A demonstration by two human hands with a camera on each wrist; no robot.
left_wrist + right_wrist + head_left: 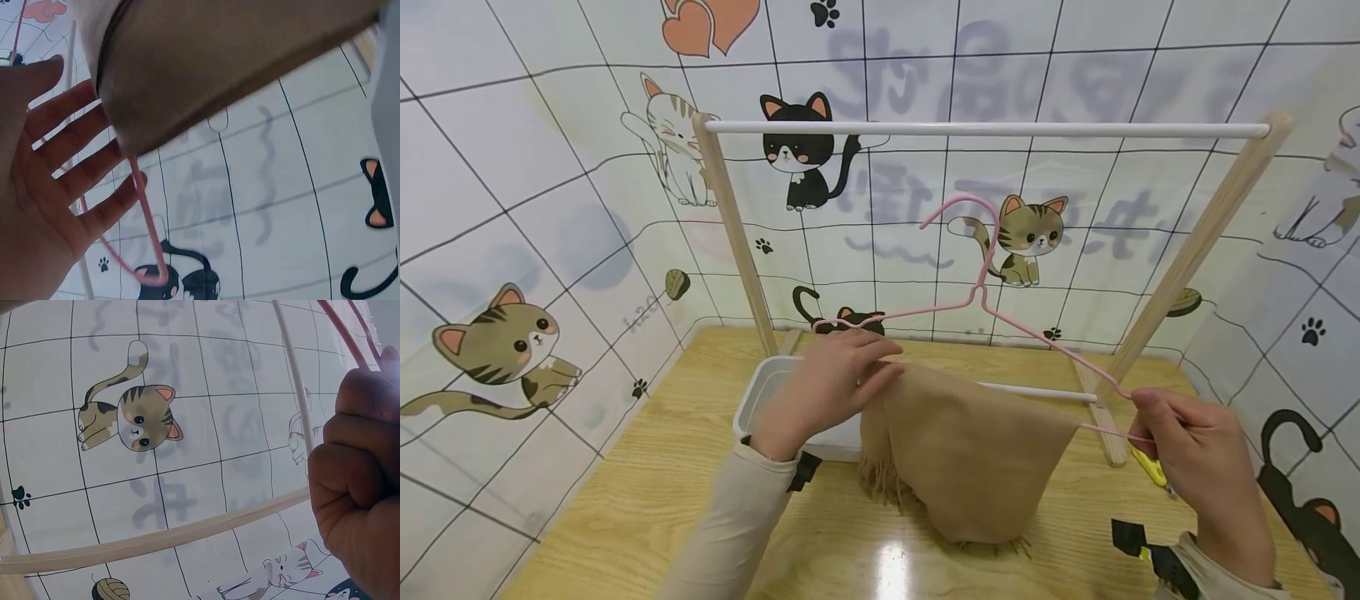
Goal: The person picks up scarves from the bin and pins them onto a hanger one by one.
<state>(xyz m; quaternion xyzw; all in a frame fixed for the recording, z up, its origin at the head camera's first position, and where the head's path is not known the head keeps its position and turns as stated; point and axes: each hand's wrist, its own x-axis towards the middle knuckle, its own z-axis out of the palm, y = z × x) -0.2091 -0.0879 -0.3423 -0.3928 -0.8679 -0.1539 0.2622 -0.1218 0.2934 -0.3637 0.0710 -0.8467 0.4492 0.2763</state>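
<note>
Over on the left, smooth pale wood grain runs across the table, and there's the white tray, plastic-looking, with rounded corners. Just above it, the left hand: fingers straight and spread apart, gripping nothing, right at the upper left end of the tan scarf. And what a soft, matte piece of cloth, plain and dense, with loose fringe trailing at its lower left and along the bottom hem! It hangs in a broad, slightly slanting fold over the lower bar of the pink hanger, a slim frame with a curved hook standing up above the cloth. So the scarf sits between the two hands, and here's the right hand, fingers curled tight, clamped on the hanger's right corner, clear of the fabric. Behind it all, the rack's round white top rail spans two flat wooden posts.
</note>
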